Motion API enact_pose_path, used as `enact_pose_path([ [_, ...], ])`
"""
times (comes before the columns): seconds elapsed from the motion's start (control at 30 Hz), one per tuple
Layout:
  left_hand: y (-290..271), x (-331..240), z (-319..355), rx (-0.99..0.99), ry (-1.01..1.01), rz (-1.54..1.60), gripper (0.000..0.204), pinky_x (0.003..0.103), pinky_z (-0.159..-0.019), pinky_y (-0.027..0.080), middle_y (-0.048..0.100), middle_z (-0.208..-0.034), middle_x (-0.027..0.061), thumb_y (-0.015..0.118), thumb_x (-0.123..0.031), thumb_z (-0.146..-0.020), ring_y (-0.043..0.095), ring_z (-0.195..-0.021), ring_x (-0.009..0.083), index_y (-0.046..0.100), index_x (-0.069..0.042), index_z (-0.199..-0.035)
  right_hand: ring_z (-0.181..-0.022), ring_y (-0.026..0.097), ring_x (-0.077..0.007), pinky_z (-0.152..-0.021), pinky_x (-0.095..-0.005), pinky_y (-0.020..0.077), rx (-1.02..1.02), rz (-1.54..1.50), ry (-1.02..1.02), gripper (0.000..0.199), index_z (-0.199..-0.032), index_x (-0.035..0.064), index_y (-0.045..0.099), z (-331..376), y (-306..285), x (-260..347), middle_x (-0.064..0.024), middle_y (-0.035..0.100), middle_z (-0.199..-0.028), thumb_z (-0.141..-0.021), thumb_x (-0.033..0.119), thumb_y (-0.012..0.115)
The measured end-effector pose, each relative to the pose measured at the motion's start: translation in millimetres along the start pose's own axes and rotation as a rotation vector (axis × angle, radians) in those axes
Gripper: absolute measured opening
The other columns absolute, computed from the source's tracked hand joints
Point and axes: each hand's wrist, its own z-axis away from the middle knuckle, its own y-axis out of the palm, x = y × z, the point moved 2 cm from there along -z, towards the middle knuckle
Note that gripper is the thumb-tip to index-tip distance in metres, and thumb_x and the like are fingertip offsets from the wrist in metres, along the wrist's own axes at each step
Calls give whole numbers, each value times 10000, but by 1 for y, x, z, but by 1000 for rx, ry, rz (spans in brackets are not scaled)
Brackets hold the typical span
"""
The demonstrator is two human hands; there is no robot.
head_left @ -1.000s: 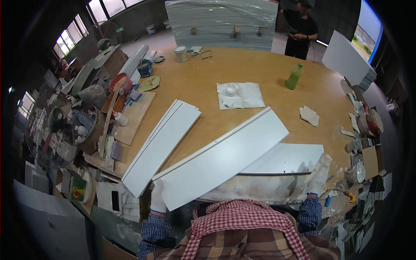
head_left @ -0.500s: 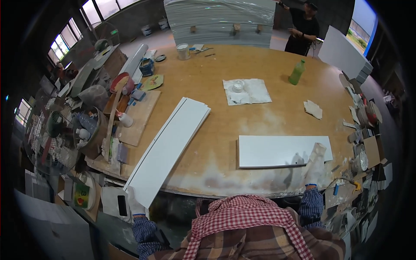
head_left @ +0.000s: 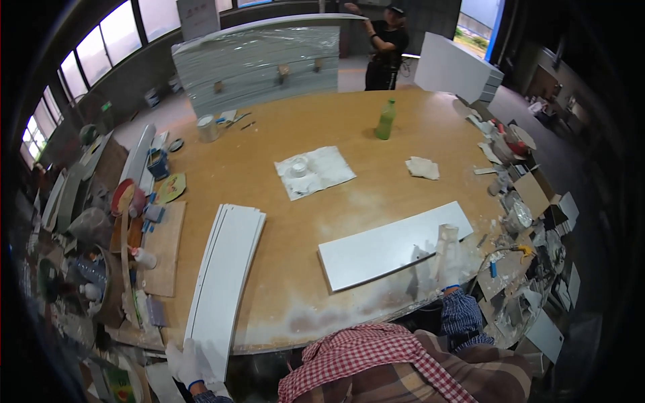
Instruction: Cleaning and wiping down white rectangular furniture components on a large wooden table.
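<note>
Both my hands wear white work gloves. At the table's near left, my left hand (head_left: 185,363) is at the near end of a small stack of long white panels (head_left: 225,275), which overhangs the front edge. Its fingers close around the panels' left side, partly hidden. A single white panel (head_left: 376,247) lies slanted at the right, a dark shadow line along its near edge. My right hand (head_left: 450,258) rests on this panel near its right end, fingers stretched forward and tan-stained at the tips. I see nothing held in it.
Mid-table, a white cloth (head_left: 329,166) carries a small round container. Farther off stand a green bottle (head_left: 385,121) and a can (head_left: 207,129). A folded cloth (head_left: 422,168) lies right. Tools and tubs crowd both sides. Behind a wrapped stack (head_left: 262,64), another person (head_left: 386,47) stands.
My view has turned right and tilted, so the table and its contents appear shifted left and rotated. Both hands stay at their panels. The other person's arms have shifted.
</note>
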Motion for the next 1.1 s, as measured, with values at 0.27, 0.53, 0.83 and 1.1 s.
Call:
enact_pose_path([
  [0.27, 47, -276, 7, 168, 645, -189, 1103, 662, -1224, 191, 321, -1661, 223, 840, -491, -733, 264, -1531, 453, 328, -90, -1624, -1219, 614, -247, -1048, -370, 492, -16, -497, 169, 507, -1459, -49, 547, 9, -18, 38, -158, 642, -1378, -1119, 325, 497],
  [0.53, 91, -272, -39, 146, 584, -268, 1029, 677, -1200, 225, 327, -1666, 186, 810, -480, -777, 283, -1527, 444, 344, -128, -1625, -1288, 574, -295, -1087, -389, 461, -153, -453, 58, 384, -1391, -34, 590, 4, -60, -17, -186, 638, -1359, -1116, 217, 496],
  [0.83, 112, -340, 63, 234, 843, 219, 825, 528, -1272, 213, 297, -1668, 284, 656, -434, -962, 241, -1564, 436, 361, 9, -1592, -1322, 514, -394, -1162, -489, 386, 389, 97, -750, 359, -1291, 89, 665, 24, 35, 111, -213, 569, -1405, -1025, 266, 502],
  [1.1, 142, -397, 180, 607, 412, 419, 778, 470, -1191, 347, 358, -1616, 340, 518, -433, -1052, 436, -1439, 486, 265, 22, -1630, -1092, 562, -327, -977, -474, 445, 504, 367, -955, 303, -1120, 155, 658, -1, 69, 93, -115, 622, -1189, -963, 404, 584],
])
